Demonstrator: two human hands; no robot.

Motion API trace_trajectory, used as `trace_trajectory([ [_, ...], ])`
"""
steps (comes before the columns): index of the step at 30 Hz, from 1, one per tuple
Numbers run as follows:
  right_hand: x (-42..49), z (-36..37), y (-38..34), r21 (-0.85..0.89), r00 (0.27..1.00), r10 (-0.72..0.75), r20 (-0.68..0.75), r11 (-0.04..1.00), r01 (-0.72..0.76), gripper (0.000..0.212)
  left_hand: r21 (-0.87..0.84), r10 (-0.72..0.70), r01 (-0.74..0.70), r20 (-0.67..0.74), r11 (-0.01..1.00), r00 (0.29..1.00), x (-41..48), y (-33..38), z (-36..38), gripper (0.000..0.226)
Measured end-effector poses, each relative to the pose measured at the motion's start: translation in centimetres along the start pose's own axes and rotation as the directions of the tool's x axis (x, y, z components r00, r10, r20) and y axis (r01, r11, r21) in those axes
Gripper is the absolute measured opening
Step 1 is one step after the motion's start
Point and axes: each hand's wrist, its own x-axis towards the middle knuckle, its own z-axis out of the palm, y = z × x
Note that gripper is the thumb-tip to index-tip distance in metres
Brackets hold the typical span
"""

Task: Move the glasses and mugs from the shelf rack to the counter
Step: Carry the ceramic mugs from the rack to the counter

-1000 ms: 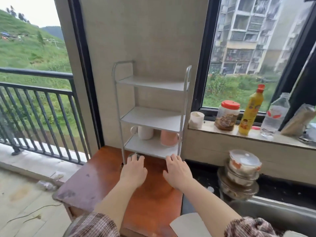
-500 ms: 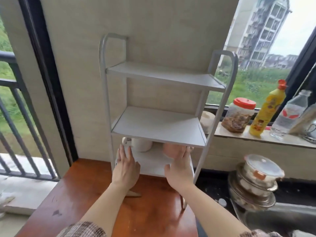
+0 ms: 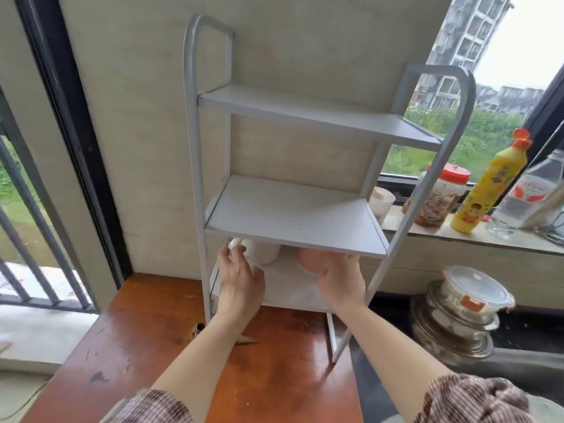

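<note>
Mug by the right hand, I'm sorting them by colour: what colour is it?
The mug is pink, seen best in the head view.

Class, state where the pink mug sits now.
In the head view, the pink mug sits on the rack's bottom shelf, right of the white mug, just beyond the right hand.

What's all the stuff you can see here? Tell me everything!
rack: 1, white, on the counter, three shelves
counter: 1, red-brown wood, under the rack
white mug: 1, white, bottom shelf, left
pink mug: 1, pink, bottom shelf, right
cup: 1, white, sill behind the rack
jar: 1, clear, red lid, sill
yellow bottle: 1, yellow, orange cap, sill
clear bottle: 1, clear, sill, far right
bowls: a stack, clear and metal, right of rack
railing: 1, dark, outside, left
left hand: at the white mug's handle
right hand: against the pink mug, grip unclear
</note>
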Motion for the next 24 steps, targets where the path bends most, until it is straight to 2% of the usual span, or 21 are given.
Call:
trace_trajectory([
  [5, 0.5, -0.9, -0.2, -0.020, 0.999, 0.003, 0.047, 1.000, -0.002, 0.026, -0.167, 0.031, -0.028, 0.012, 0.986, 0.999, -1.5, 0.6, 0.2, 0.028],
  [9, 1.1, -1.2, 0.0, -0.145, 0.994, 0.018, 0.111, 0.989, -0.002, 0.030, -0.231, 0.011, -0.007, 0.019, 0.973, 1.000, -1.1, 0.3, -1.0, 0.042],
  [12, 0.3, -0.8, -0.6, -0.175, 0.992, 0.049, 0.114, 0.984, -0.029, 0.039, -0.237, 0.005, 0.007, 0.047, 0.971, 0.999, -1.3, 0.0, -1.4, 0.055],
  [14, -0.2, -1.0, -1.3, -0.084, 0.987, 0.130, 0.091, 0.989, -0.122, 0.042, -0.185, -0.033, 0.041, 0.047, 0.982, 0.998, -1.4, 0.3, -1.3, 0.050],
  [17, -0.7, -1.6, -1.5, 0.128, 0.971, 0.190, 0.145, 0.970, -0.209, 0.038, -0.162, -0.119, 0.135, 0.102, 0.977, 0.988, -1.4, 1.1, -1.1, 0.040],
  [18, -1.0, -1.7, -1.4, 0.273, 0.956, 0.228, 0.183, 0.923, -0.272, 0.037, -0.193, -0.150, 0.174, 0.132, 0.966, 0.980, -1.4, 1.4, -1.1, 0.039],
  [20, -1.6, -2.2, -1.2, 0.511, 0.919, 0.297, 0.259, 0.765, -0.391, 0.032, -0.286, -0.206, 0.255, 0.189, 0.924, 0.960, -1.4, 2.0, -1.2, 0.035],
  [22, -2.3, -2.8, -0.7, 0.579, 0.900, 0.290, 0.326, 0.691, -0.432, 0.026, -0.381, -0.245, 0.323, 0.237, 0.866, 0.940, -1.7, 2.3, -1.4, 0.032],
  [24, -3.0, -3.1, -0.4, 0.606, 0.896, 0.248, 0.368, 0.667, -0.433, 0.023, -0.408, -0.261, 0.349, 0.257, 0.843, 0.930, -2.3, 2.3, -1.6, 0.035],
])
